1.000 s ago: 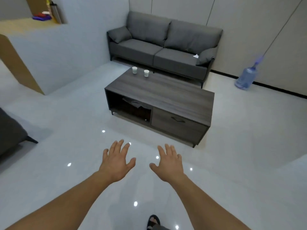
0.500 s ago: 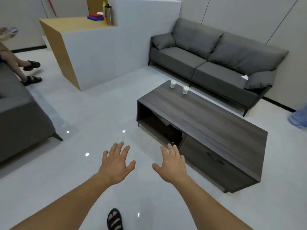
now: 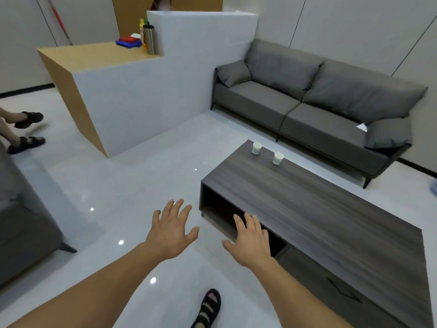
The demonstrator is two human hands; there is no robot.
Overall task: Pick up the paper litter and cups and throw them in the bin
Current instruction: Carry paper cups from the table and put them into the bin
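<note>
While left hand [image 3: 171, 229] and right hand [image 3: 251, 237] spread empty, two white cups [image 3: 256, 147] upright on dark table [image 3: 307, 204].

Looks like an office lounge / reception area. Grey sofa [image 3: 307, 102] along a pale panelled wall, low dark wood coffee table [image 3: 319, 209] in front w/ 2 paper cups [image 3: 256, 147]. White and wood reception-style counter [image 3: 123, 91], glossy white tile floor [image 3: 106, 185], 2nd grey seat [image 3: 21, 221] at left.
</note>
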